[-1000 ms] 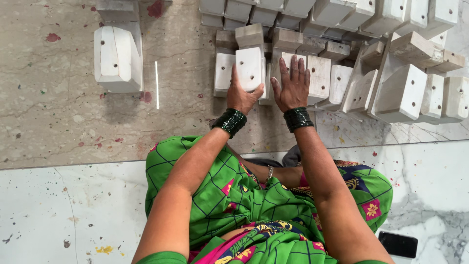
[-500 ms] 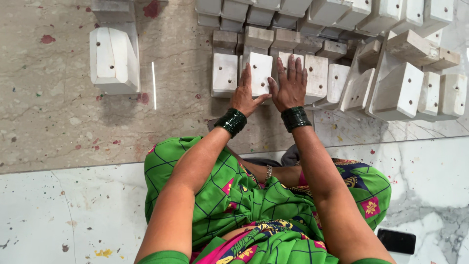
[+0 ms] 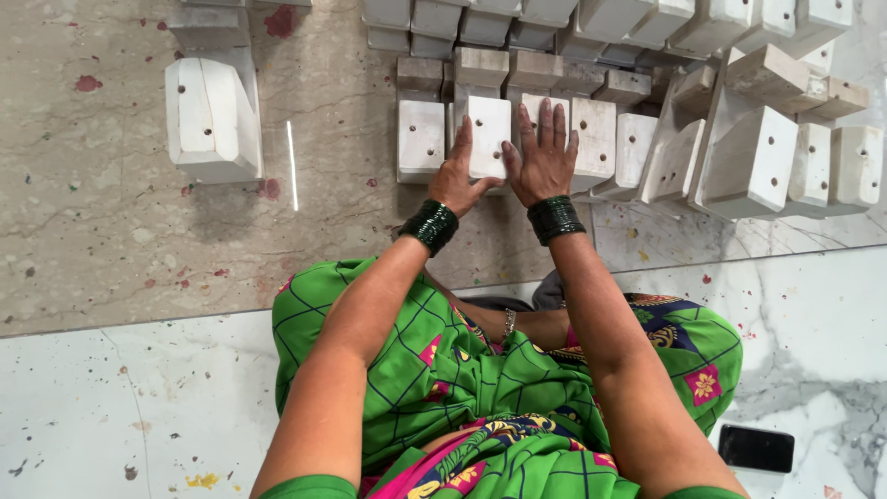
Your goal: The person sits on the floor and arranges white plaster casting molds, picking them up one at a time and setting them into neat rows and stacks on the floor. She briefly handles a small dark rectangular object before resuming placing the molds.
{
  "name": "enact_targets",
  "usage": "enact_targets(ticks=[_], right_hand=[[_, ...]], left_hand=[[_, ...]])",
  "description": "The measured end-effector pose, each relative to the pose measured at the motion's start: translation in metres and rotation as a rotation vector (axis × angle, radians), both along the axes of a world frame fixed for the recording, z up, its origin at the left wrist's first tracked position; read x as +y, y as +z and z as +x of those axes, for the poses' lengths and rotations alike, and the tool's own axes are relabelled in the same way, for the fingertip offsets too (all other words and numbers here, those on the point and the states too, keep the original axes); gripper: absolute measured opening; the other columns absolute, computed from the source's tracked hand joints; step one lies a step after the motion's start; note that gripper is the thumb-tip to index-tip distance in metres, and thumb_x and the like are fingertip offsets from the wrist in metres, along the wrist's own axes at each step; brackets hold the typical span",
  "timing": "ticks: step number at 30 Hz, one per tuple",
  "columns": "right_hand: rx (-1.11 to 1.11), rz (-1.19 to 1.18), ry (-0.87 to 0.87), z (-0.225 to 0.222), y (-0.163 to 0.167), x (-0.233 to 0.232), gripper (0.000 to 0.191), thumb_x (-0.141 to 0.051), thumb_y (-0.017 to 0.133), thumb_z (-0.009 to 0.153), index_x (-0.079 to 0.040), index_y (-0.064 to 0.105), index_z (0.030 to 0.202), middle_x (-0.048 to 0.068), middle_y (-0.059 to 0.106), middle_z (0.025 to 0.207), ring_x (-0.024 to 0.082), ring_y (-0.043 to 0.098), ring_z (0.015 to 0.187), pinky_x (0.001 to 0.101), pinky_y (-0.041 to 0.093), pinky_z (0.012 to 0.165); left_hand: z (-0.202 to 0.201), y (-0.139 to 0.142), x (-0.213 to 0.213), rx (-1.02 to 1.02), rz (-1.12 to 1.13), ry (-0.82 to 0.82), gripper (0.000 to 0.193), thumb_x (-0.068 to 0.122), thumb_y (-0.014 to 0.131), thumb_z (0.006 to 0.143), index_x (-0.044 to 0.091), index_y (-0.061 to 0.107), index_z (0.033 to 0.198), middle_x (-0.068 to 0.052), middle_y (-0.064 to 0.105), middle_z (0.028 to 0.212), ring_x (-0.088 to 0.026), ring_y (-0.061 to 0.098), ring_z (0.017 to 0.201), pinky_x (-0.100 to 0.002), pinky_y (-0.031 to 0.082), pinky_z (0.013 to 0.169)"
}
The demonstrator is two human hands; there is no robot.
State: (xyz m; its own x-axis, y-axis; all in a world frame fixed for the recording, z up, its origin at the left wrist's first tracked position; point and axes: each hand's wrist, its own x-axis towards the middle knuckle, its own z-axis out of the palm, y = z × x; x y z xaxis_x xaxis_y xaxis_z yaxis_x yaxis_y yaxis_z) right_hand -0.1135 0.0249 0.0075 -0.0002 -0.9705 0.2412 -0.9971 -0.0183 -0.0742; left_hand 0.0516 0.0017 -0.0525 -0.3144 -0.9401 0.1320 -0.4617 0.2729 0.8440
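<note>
A white stone block [image 3: 488, 132] with small drilled holes stands in a front row of like blocks on the stone floor. My left hand [image 3: 455, 177] grips its left side and lower edge. My right hand [image 3: 543, 157] lies flat with fingers spread against its right side, over the neighbouring block [image 3: 596, 139]. Another white block [image 3: 421, 139] stands just left of my left hand. Both wrists wear dark green bangles.
Several more white and brown blocks [image 3: 748, 157] crowd the far and right side. A larger curved white block [image 3: 211, 115] stands alone at far left. A dark phone [image 3: 756, 448] lies on the white marble floor at lower right. My green patterned clothing fills the near centre.
The held block has moved slightly away from me and settled upright into the row, with both hands following it forward.
</note>
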Motion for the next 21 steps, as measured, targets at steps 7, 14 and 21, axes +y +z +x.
enact_targets(ticks=[7,14,21], right_hand=[[-0.013,-0.026,0.004,-0.002,-0.002,0.001,0.066,-0.053,0.049,0.108,-0.022,0.034,0.165,0.018,0.023,0.171,0.039,0.02,0.157,0.0645,0.021,0.12],[-0.019,-0.035,0.006,-0.003,-0.002,0.0,0.068,-0.055,0.051,0.106,-0.022,0.035,0.163,0.018,0.025,0.169,0.039,0.021,0.155,0.0627,0.02,0.12],[-0.057,-0.035,-0.008,-0.003,-0.007,0.0,0.067,-0.056,0.05,0.107,-0.024,0.035,0.164,0.017,0.025,0.17,0.037,0.02,0.157,0.0621,0.019,0.122]], left_hand=[[0.004,0.001,-0.016,0.037,-0.046,-0.068,0.134,0.046,0.092,0.075,0.02,-0.006,0.164,-0.017,0.031,0.167,-0.034,0.049,0.143,-0.041,0.05,0.109],[0.016,0.006,-0.01,-0.246,-0.046,-0.054,0.136,0.044,0.094,0.065,0.02,0.0,0.161,-0.016,0.019,0.169,-0.035,0.031,0.151,-0.051,0.035,0.118],[0.042,-0.004,-0.007,-0.619,0.129,0.118,0.126,0.048,0.094,0.065,0.042,0.012,0.161,-0.013,-0.003,0.171,-0.043,0.001,0.155,-0.071,0.021,0.117]])
